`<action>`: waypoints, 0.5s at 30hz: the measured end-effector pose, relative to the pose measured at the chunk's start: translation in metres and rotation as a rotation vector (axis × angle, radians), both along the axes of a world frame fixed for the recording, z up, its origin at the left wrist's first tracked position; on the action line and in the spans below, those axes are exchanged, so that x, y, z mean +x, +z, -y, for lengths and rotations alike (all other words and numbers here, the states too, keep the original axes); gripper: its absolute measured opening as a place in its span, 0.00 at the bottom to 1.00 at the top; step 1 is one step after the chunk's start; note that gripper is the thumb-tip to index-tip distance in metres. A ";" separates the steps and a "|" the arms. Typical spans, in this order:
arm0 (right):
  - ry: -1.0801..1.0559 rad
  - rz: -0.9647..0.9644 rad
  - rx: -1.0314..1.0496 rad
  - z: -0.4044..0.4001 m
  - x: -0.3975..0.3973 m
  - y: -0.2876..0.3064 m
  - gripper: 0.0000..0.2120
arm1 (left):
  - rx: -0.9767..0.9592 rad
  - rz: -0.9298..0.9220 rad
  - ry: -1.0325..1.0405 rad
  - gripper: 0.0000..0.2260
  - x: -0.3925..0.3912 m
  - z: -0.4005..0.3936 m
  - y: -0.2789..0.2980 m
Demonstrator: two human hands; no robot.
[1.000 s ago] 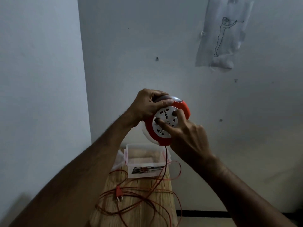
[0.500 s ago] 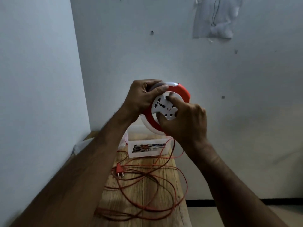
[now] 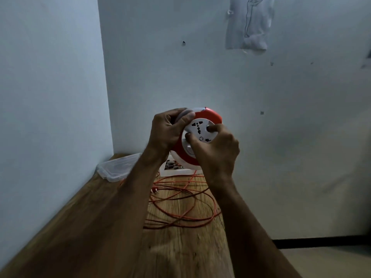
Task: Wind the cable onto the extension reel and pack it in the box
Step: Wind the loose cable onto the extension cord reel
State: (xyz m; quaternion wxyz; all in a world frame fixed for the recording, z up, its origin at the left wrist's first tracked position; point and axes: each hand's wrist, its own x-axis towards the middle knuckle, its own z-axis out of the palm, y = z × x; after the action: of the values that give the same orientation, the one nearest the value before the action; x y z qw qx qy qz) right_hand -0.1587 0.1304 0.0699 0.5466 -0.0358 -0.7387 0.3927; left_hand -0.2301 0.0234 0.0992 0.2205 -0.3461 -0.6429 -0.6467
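Observation:
I hold a round red and white extension reel [image 3: 213,117] up in front of the wall, above the wooden table [image 3: 180,247]. My left hand [image 3: 166,133] grips its upper left rim. My right hand [image 3: 216,145] has its fingertips curled onto the white socket disc [image 3: 198,129] at the reel's centre. The orange cable [image 3: 180,207] hangs from the reel's underside and lies in loose loops on the table, its plug [image 3: 153,190] near my left forearm. A clear plastic box [image 3: 180,170] stands behind the reel, mostly hidden.
The box's clear lid [image 3: 118,167] lies at the table's far left corner against the side wall. Walls close the table on the left and the far side. A paper drawing [image 3: 248,23] hangs high on the far wall. The table's right edge drops to the floor.
The white socket disc has turned under my right hand's fingers. The view has tilted down, showing more table and the lid. The cable loops have shifted slightly.

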 end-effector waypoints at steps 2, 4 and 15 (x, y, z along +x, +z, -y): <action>0.051 -0.007 -0.138 0.014 -0.001 -0.003 0.28 | 0.018 -0.026 0.028 0.11 0.005 0.009 -0.005; 0.146 0.032 -0.364 0.027 -0.004 -0.009 0.25 | 0.007 -0.072 0.063 0.11 0.007 0.016 -0.012; 0.485 0.155 -0.614 0.038 -0.013 -0.011 0.09 | 0.067 -0.012 0.050 0.10 -0.017 0.032 -0.040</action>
State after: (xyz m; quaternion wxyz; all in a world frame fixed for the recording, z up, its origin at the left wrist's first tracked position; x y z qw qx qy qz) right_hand -0.1713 0.0927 0.0587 0.3443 -0.0515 -0.6132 0.7090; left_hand -0.2473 -0.0083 0.0588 0.2521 -0.3262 -0.6281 -0.6599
